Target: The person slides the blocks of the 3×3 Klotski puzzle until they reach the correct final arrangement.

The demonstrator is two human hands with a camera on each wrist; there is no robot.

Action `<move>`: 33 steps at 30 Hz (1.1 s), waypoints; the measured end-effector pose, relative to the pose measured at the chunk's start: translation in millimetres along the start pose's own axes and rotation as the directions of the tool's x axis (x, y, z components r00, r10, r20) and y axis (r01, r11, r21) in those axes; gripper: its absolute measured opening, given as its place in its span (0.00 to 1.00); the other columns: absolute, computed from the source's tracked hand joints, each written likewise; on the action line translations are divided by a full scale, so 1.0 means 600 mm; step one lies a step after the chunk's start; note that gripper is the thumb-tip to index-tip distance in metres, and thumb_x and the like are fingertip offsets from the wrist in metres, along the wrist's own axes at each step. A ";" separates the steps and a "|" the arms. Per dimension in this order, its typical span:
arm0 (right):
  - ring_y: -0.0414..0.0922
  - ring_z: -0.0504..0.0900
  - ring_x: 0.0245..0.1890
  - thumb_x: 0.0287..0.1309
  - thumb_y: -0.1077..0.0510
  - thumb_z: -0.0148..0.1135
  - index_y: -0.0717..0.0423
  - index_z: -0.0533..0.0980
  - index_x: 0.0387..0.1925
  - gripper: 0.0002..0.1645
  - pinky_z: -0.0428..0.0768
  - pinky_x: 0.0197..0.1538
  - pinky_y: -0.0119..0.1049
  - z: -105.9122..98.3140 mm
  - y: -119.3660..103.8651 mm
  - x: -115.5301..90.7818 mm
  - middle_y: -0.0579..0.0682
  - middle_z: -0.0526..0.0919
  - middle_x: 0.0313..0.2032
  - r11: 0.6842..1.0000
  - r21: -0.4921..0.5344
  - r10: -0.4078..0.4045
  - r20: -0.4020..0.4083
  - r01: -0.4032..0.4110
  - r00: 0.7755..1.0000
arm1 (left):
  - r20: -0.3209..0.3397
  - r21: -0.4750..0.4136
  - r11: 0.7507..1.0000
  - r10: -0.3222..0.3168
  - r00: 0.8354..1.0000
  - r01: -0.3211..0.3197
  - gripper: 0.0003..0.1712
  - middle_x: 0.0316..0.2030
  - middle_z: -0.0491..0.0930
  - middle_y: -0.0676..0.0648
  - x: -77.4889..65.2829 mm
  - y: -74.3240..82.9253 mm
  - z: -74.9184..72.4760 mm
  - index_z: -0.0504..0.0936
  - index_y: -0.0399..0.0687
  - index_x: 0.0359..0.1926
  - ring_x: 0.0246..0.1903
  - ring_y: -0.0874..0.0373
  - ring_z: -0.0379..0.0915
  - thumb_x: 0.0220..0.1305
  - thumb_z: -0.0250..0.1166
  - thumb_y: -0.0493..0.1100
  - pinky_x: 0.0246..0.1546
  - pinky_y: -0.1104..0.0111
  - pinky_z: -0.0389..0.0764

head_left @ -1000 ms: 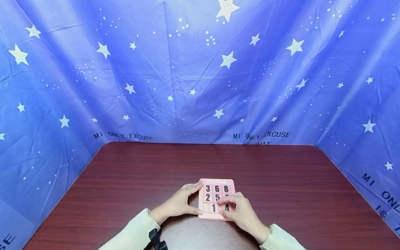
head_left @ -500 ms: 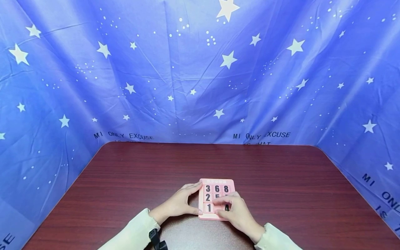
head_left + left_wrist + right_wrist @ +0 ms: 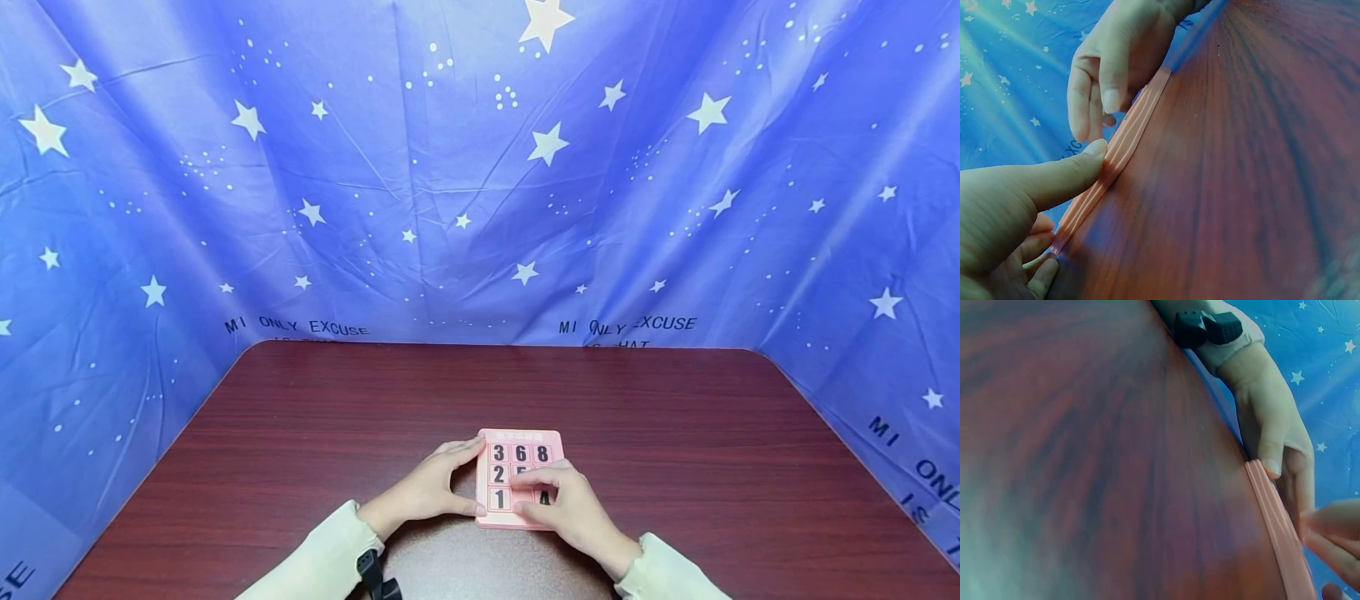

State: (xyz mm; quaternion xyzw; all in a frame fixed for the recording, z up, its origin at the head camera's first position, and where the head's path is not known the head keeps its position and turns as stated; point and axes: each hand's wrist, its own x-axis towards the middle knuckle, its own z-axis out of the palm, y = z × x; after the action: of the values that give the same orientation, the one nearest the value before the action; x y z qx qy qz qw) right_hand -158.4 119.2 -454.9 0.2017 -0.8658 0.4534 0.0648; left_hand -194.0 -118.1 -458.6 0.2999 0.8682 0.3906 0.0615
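Note:
A pink sliding number puzzle [image 3: 517, 436] lies on the table near its front edge in the head view. My left hand [image 3: 423, 490] holds its left side, thumb at the near corner and fingers at the far corner. My right hand [image 3: 576, 502] reaches over the lower right, index finger and thumb spread beside the tile marked 1 [image 3: 500, 499]. That tile sits at the bottom left. The 4 tile [image 3: 545, 498] shows partly at bottom right, and the hand covers part of the middle row. Both wrist views show the puzzle's ridged side [image 3: 1125, 147] edge-on.
The dark red wooden table [image 3: 360, 392] extends around the puzzle. A blue curtain [image 3: 420, 208] with white stars hangs behind it and at both sides. A black device [image 3: 372, 569] is worn on the left wrist.
The 1 tile has slid left into the bottom left corner, and my right hand has moved left with it. My left hand stays in place on the puzzle.

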 end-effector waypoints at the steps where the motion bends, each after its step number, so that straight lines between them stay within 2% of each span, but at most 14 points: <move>1: 0.37 0.72 0.35 0.39 0.59 0.73 0.48 0.86 0.35 0.15 0.72 0.39 0.30 -0.003 0.002 0.000 0.41 0.81 0.33 1.000 0.010 -0.005 0.000 0.005 1.000 | -0.001 0.004 1.000 0.003 1.000 -0.003 0.54 0.69 0.58 0.45 0.000 0.000 0.000 0.61 0.38 0.68 0.65 0.49 0.56 0.44 0.75 0.53 0.64 0.52 0.59; 7: 0.37 0.73 0.36 0.40 0.58 0.73 0.49 0.85 0.36 0.14 0.72 0.39 0.30 -0.024 0.009 -0.003 0.40 0.82 0.34 0.999 0.029 0.023 0.003 -0.023 1.000 | 0.002 0.011 1.000 0.001 1.000 -0.001 0.54 0.69 0.58 0.45 0.000 -0.001 0.000 0.61 0.38 0.68 0.65 0.49 0.57 0.43 0.76 0.53 0.64 0.53 0.59; 13: 0.39 0.74 0.35 0.41 0.57 0.73 0.49 0.85 0.36 0.15 0.71 0.38 0.31 -0.045 0.013 -0.010 0.42 0.84 0.34 0.999 0.036 0.020 0.015 -0.020 1.000 | 0.008 -0.005 1.000 -0.028 1.000 0.028 0.55 0.70 0.57 0.48 0.001 -0.001 0.001 0.60 0.40 0.69 0.65 0.51 0.56 0.42 0.76 0.52 0.65 0.54 0.58; 23: 0.36 0.75 0.39 0.44 0.57 0.72 0.47 0.84 0.36 0.12 0.70 0.42 0.32 -0.070 0.029 -0.019 0.41 0.86 0.37 1.000 0.023 0.006 0.041 -0.007 0.999 | 0.003 -0.004 1.000 -0.003 1.000 0.003 0.55 0.70 0.58 0.45 0.002 0.000 0.001 0.60 0.38 0.69 0.65 0.49 0.56 0.43 0.76 0.53 0.64 0.52 0.59; 33: 0.35 0.73 0.33 0.42 0.61 0.71 0.49 0.84 0.35 0.13 0.67 0.32 0.31 -0.071 0.036 -0.024 0.44 0.86 0.36 0.998 0.050 0.022 0.049 -0.024 0.999 | 0.000 -0.008 1.000 -0.006 1.000 0.006 0.55 0.70 0.58 0.45 0.001 0.000 0.000 0.60 0.38 0.68 0.65 0.49 0.56 0.43 0.76 0.52 0.64 0.54 0.59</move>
State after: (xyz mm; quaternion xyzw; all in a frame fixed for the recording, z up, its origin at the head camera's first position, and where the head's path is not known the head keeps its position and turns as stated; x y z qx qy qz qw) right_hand -157.0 168.9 -450.9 0.2042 -0.8576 0.4709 0.0335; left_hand -194.6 -117.7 -458.5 0.2971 0.8675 0.3938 0.0637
